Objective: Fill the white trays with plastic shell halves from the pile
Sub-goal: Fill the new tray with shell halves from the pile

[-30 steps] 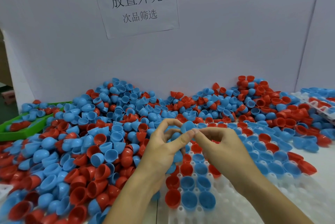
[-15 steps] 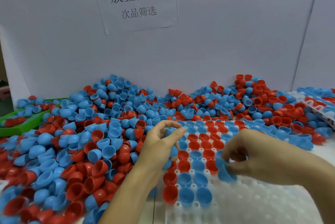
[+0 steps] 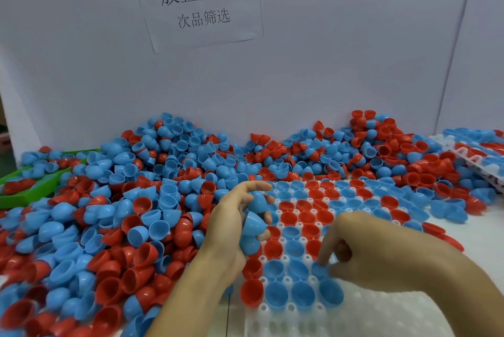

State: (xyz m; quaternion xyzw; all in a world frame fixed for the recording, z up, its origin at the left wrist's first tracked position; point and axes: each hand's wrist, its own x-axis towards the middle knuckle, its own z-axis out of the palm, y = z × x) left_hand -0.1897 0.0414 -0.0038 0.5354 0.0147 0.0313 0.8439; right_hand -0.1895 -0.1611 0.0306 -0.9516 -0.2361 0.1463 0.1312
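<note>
The right hand (image 3: pixel 381 257), held above the tray (image 3: pixel 354 320) half a second ago, has been lowered, and its blue shell (image 3: pixel 319 268) is now pinched at a pocket beside the filled rows. A nested stack of blue shells (image 3: pixel 253 223) is still gripped in the left hand (image 3: pixel 229 230), beside the pile (image 3: pixel 136 200).

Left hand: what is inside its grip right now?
The left hand grips a nested stack of blue shell halves, open ends pointing down and right. At least three show between the fingers. The palm covers the stack's far side, so the full count cannot be told.
</note>
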